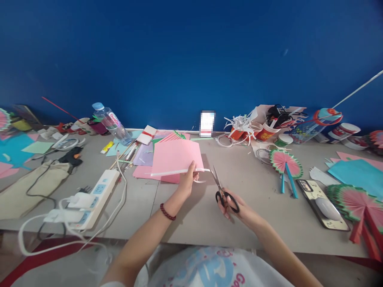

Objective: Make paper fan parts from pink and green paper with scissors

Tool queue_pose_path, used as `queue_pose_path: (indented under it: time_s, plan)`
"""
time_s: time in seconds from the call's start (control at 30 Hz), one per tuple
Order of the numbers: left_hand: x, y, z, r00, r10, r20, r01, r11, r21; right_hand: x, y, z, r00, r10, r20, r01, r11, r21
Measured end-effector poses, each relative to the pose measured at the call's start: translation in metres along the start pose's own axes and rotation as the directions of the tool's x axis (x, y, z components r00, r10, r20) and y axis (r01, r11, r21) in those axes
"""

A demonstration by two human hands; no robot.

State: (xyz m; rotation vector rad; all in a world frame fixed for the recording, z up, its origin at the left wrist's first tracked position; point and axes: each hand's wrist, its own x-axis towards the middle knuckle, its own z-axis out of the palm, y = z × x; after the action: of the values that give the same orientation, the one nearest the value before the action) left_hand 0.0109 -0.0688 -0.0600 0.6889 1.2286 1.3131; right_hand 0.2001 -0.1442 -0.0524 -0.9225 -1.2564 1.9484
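My left hand (189,178) pinches a sheet of pink paper (176,155) near its lower right corner, holding it raised off the table. A white strip (170,172) runs along the paper's near edge and sticks out past the right side. In my right hand (233,205) is a pair of scissors (220,187) with black handles, its fingers through the loops. The blades stand slightly apart and point up and left, close to the strip's right end. More pink paper (143,172) lies under the held sheet.
To the left are a white power strip (103,191) with cables and a plastic bottle (115,123). Paper cups (267,132) with tools and white strips stand at the back right. Rightward lie a pink paper fan (285,162) and a phone (311,195) under a mouse.
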Motion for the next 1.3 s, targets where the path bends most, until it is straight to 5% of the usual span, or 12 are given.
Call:
queue_pose_path:
  time_s: [0.9, 1.3]
  plan:
    - [-0.005, -0.002, -0.003, 0.982, 0.068, 0.176, -0.058, 0.997, -0.059, 0.005, 0.006, 0.007, 0.994, 0.042, 0.097, -0.048, 0.997, 0.064]
    - [-0.005, -0.008, -0.008, 0.966, 0.072, 0.247, -0.093, 0.993, 0.074, 0.008, 0.009, 0.009, 0.999, -0.003, 0.044, 0.0, 0.998, 0.068]
